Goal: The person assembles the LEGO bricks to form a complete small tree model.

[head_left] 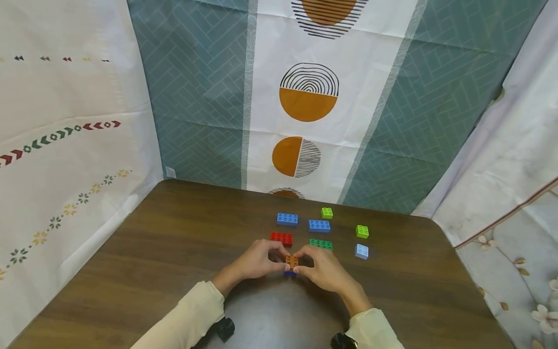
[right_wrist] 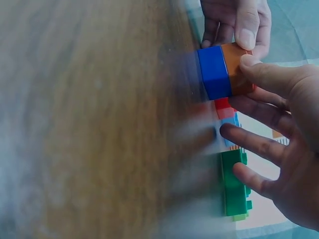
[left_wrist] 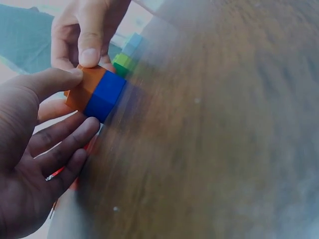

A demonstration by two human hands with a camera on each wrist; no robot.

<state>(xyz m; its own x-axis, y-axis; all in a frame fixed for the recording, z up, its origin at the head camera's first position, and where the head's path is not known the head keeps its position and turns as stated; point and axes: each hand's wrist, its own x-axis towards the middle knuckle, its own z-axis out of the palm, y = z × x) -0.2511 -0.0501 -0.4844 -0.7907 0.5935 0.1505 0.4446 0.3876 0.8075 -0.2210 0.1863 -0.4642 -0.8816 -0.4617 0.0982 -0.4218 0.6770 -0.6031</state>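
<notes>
While both hands meet over the desk (head_left: 144,271), we judge the step in hand to be fitting the orange brick (head_left: 291,262) onto the blue brick (head_left: 290,273). The pair stands orange on top at mid-desk, its faces meeting with no gap that the wrist views show us; whether the blue base rests on the wood or sits just above it, we cannot tell. Our left hand (head_left: 258,260) and right hand (head_left: 326,271) both pinch the orange brick, thumbs at the near side, the other fingers loosely spread. As we read it, the next move calls for an even downward press, thumbs level so the pair does not tip, and then a gentle release.

For room, our tightest side is the far one. The red brick (head_left: 281,239) sits just beyond our left fingers and the green brick (head_left: 320,244) just beyond our right, so a forward push could nudge either. Behind them lie the left bar (head_left: 287,219) and right bar (head_left: 319,226), both blue, and the far lime brick (head_left: 327,213), close to the back edge. The near lime brick (head_left: 362,231) and pale brick (head_left: 361,251) flank our right. Wood runs widest to our left and between our forearms, which makes drawing back toward ourselves the safest way out.
</notes>
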